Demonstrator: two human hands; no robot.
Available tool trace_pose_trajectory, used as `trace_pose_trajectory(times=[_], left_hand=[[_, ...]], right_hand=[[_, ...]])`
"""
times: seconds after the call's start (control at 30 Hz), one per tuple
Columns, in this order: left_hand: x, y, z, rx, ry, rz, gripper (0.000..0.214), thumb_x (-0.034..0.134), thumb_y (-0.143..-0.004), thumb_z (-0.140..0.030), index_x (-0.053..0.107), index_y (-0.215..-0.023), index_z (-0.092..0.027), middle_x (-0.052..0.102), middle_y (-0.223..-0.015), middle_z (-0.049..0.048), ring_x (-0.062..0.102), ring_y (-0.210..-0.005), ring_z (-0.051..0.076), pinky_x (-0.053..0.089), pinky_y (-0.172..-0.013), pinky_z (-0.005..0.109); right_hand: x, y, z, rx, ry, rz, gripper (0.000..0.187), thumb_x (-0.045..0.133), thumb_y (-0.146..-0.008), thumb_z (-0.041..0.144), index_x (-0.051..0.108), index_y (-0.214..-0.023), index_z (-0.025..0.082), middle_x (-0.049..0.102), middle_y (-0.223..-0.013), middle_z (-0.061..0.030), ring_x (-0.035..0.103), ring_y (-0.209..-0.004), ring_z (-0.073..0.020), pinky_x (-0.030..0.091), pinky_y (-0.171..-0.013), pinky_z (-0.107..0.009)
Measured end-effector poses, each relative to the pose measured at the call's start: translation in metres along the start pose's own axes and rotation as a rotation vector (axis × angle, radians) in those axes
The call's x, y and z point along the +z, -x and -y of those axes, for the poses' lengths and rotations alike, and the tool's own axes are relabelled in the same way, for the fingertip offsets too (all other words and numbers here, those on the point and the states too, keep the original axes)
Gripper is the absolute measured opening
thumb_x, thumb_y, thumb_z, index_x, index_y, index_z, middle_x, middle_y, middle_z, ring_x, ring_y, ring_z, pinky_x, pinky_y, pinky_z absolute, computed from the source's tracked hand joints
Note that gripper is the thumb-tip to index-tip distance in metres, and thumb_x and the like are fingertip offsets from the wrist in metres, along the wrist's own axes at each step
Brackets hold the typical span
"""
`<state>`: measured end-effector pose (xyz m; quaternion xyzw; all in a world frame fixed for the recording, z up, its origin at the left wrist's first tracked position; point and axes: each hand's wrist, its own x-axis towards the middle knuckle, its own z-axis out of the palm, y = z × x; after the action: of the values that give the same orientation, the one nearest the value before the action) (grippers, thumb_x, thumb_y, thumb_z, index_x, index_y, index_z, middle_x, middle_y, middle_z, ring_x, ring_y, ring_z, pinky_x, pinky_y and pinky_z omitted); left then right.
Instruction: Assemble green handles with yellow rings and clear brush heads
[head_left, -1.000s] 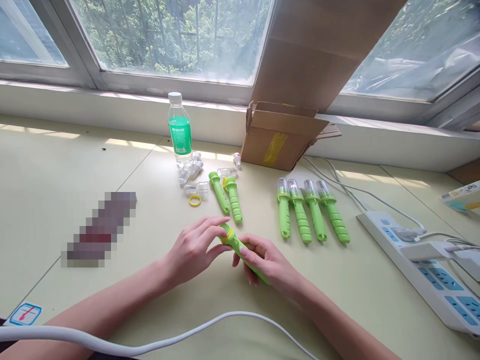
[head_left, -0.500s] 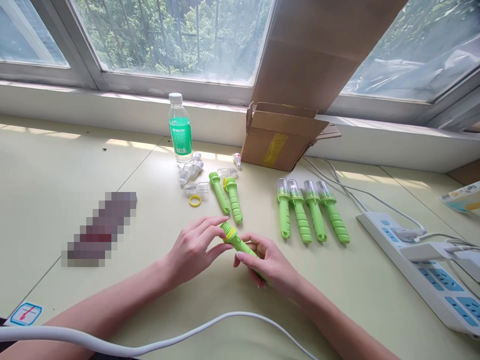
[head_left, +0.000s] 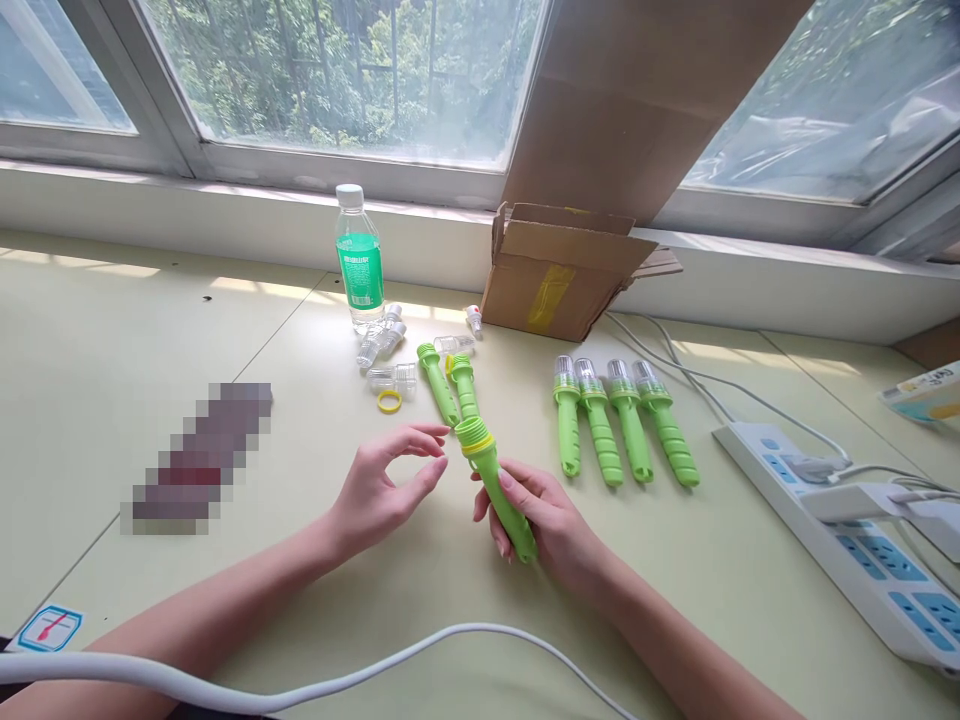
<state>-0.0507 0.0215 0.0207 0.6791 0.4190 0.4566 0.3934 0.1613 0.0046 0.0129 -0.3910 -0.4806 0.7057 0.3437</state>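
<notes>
My right hand point(head_left: 541, 508) is closed around a green flashlight handle point(head_left: 504, 500), tilted with its threaded open end up and to the left. A yellow ring point(head_left: 478, 445) sits round it just below the threads. Just left of that end, my left hand point(head_left: 394, 483) holds nothing, thumb and fingers apart. Beyond the hands lie two more green handles point(head_left: 437, 385), the right one partly hidden by the held handle. Near them are a loose yellow ring point(head_left: 389, 402), a clear cap point(head_left: 393, 378) and several clear and white small parts point(head_left: 382, 343).
Several green handles with clear caps point(head_left: 606, 425) lie in a row at right. A water bottle point(head_left: 361, 265) and a cardboard box point(head_left: 562, 280) stand at the back. A power strip point(head_left: 832, 540) with cables lies far right; a white cable point(head_left: 420, 645) crosses the front.
My left hand has let go of the handle's threaded end and drawn back left. My right hand has turned the handle more upright, its threaded end now higher and further right.
</notes>
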Motion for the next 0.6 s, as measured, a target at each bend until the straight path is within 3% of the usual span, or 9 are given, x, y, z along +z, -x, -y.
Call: trace_pose_trajectory(times=[0.07, 0.17, 0.33, 0.6], left_hand=[[-0.003, -0.004, 0.000, -0.202, 0.181, 0.005, 0.015, 0.061, -0.084, -0.031, 0.064, -0.086, -0.017, 0.069, -0.108, 0.0096, 0.067, -0.094, 0.020, 0.055, -0.083, 0.033], [-0.006, -0.008, 0.003, -0.336, 0.357, -0.002, 0.020, 0.065, -0.081, -0.034, 0.067, -0.087, -0.016, 0.071, -0.103, 0.0097, 0.068, -0.089, 0.020, 0.055, -0.081, 0.033], [-0.007, -0.011, 0.007, -0.385, 0.480, 0.034, 0.020, 0.070, -0.077, -0.033, 0.070, -0.085, -0.015, 0.072, -0.096, 0.0097, 0.068, -0.085, 0.020, 0.055, -0.080, 0.033], [-0.008, -0.012, 0.005, -0.420, 0.450, 0.067, 0.021, 0.073, -0.073, -0.034, 0.072, -0.081, -0.015, 0.073, -0.080, 0.0075, 0.068, -0.076, 0.018, 0.054, -0.076, 0.031]], right_hand=[[-0.001, 0.000, -0.002, 0.003, -0.010, -0.007, 0.030, 0.046, -0.093, 0.043, 0.057, -0.102, 0.017, 0.063, -0.080, -0.0052, 0.053, -0.046, -0.0093, 0.038, -0.040, -0.021], [-0.002, 0.000, -0.002, 0.011, -0.017, -0.007, 0.029, 0.047, -0.093, 0.043, 0.057, -0.101, 0.017, 0.063, -0.079, -0.0049, 0.053, -0.045, -0.0095, 0.039, -0.039, -0.021], [-0.002, -0.001, -0.002, 0.021, -0.019, -0.020, 0.030, 0.048, -0.092, 0.045, 0.057, -0.101, 0.017, 0.064, -0.078, -0.0046, 0.052, -0.044, -0.0096, 0.038, -0.038, -0.021], [-0.001, -0.001, 0.000, 0.026, -0.012, -0.034, 0.032, 0.050, -0.090, 0.048, 0.057, -0.099, 0.017, 0.064, -0.076, -0.0040, 0.051, -0.043, -0.0097, 0.037, -0.037, -0.021]])
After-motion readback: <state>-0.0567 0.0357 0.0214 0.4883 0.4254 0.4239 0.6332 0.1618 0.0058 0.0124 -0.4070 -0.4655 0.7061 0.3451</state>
